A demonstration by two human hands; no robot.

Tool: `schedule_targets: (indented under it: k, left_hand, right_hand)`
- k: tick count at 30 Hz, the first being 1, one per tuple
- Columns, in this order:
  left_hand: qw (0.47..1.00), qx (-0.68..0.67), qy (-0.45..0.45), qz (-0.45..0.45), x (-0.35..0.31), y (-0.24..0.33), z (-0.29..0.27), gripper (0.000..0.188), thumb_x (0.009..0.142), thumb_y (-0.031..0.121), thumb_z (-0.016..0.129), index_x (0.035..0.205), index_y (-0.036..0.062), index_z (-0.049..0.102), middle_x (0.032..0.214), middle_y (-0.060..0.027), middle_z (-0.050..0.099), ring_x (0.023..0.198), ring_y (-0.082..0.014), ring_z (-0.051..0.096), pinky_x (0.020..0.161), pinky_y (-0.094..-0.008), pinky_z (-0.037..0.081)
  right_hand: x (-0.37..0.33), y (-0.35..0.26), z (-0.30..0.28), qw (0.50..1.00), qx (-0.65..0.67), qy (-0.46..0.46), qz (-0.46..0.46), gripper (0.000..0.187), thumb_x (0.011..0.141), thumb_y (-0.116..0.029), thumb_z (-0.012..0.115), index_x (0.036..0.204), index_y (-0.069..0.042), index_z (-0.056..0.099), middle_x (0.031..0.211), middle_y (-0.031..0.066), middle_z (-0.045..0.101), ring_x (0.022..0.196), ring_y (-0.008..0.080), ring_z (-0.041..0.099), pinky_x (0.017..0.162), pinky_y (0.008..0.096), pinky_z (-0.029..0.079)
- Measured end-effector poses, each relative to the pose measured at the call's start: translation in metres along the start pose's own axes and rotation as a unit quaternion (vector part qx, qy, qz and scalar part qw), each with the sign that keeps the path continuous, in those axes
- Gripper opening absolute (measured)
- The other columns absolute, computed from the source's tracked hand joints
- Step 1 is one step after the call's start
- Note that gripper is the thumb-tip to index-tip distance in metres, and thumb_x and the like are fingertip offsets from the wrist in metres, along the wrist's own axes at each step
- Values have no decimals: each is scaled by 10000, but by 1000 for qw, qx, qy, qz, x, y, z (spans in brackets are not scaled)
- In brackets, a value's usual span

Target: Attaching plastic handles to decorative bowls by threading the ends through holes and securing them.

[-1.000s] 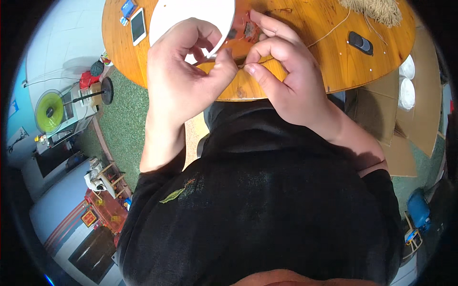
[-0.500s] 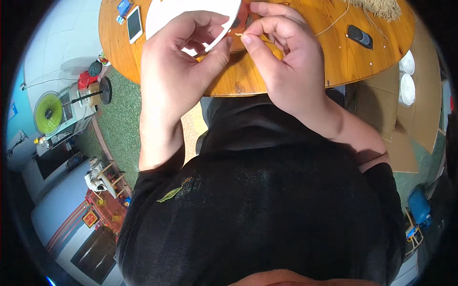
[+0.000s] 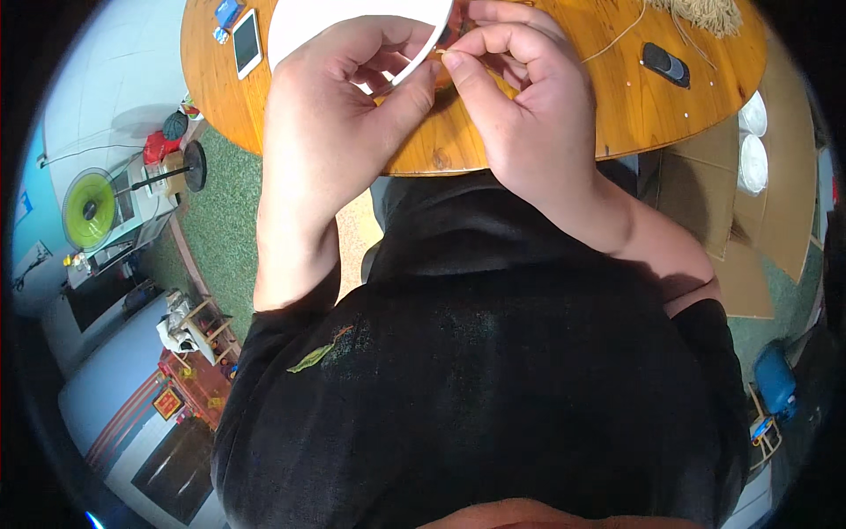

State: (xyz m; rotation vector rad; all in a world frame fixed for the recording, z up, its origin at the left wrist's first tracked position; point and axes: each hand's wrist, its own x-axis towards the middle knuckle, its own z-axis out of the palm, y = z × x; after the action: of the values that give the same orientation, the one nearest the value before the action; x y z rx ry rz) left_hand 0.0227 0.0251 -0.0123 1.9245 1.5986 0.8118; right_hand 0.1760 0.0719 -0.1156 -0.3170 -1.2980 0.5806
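Observation:
My left hand (image 3: pixel 330 119) grips a white, round, plate-like disc (image 3: pixel 308 22) by its rim, thumb on the near side and fingers curled behind. The disc stands tilted above the table, its upper part cut off by the picture's edge. Close to that rim, my right hand (image 3: pixel 542 110) pinches the end of a thin tan cord (image 3: pixel 441 53) between thumb and forefinger. The cord's tip is at the rim; whether it passes through a hole there I cannot tell. A strand (image 3: pixel 614 41) runs from behind my right hand toward a bundle of beige cord (image 3: pixel 712 13).
On the round wooden table (image 3: pixel 441 157) lie a white phone (image 3: pixel 248 44), a small blue box (image 3: pixel 229 12) and a dark oval object (image 3: pixel 665 65). White round pieces (image 3: pixel 752 165) rest on cardboard (image 3: pixel 696 198) at the right. A green fan (image 3: pixel 89 210) stands far left.
My left hand and the disc have shifted slightly right, so the rim now meets the cord's tip. My right hand keeps its pinch, nearly unmoved.

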Motion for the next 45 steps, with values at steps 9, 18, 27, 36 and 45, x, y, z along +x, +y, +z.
schedule_targets:
  k: [9, 18, 27, 36, 45]
  left_hand:
    - [1000, -14, -7, 16, 2, -5, 0, 235, 942, 42, 780, 1165, -20, 742, 982, -74, 762, 889, -125, 712, 801, -274, 583]
    - [998, -33, -37, 24, 7, -9, -6, 156, 1002, 29, 694, 1145, 4, 753, 879, -118, 756, 820, -172, 747, 765, -307, 590]
    - [987, 101, -122, 23, 21, -3, -14, 114, 1042, 68, 696, 1120, -5, 737, 907, -39, 736, 831, -66, 666, 714, -248, 542]
    - [986, 120, -86, 79, 18, 3, -14, 108, 1033, 101, 675, 1074, 2, 686, 863, -50, 665, 779, -131, 629, 665, -288, 523]
    - [995, -66, -64, 46, 12, -12, -19, 116, 1090, 38, 565, 1152, -36, 629, 1072, -64, 683, 983, -121, 670, 907, -263, 531]
  right_hand:
    - [-2, 1, 0, 1000, -11, 14, 6, 122, 880, -9, 776, 908, 15, 660, 1134, 203, 672, 1103, 342, 664, 960, 416, 511]
    - [22, -46, -7, 941, -165, -57, 291, 93, 894, -19, 780, 921, 16, 698, 1057, 170, 705, 983, 300, 701, 868, 377, 543]
    - [6, -33, -17, 937, -124, -92, 314, 52, 967, -16, 759, 1007, 17, 758, 1087, 46, 747, 849, 55, 636, 748, 214, 512]
    - [11, -31, -25, 926, -147, -157, 310, 125, 913, -103, 814, 952, -24, 725, 940, 90, 739, 840, 210, 726, 777, 339, 588]
    - [7, -27, -34, 934, -72, -211, 280, 115, 943, -91, 777, 989, -19, 701, 977, 89, 735, 918, 228, 733, 860, 355, 589]
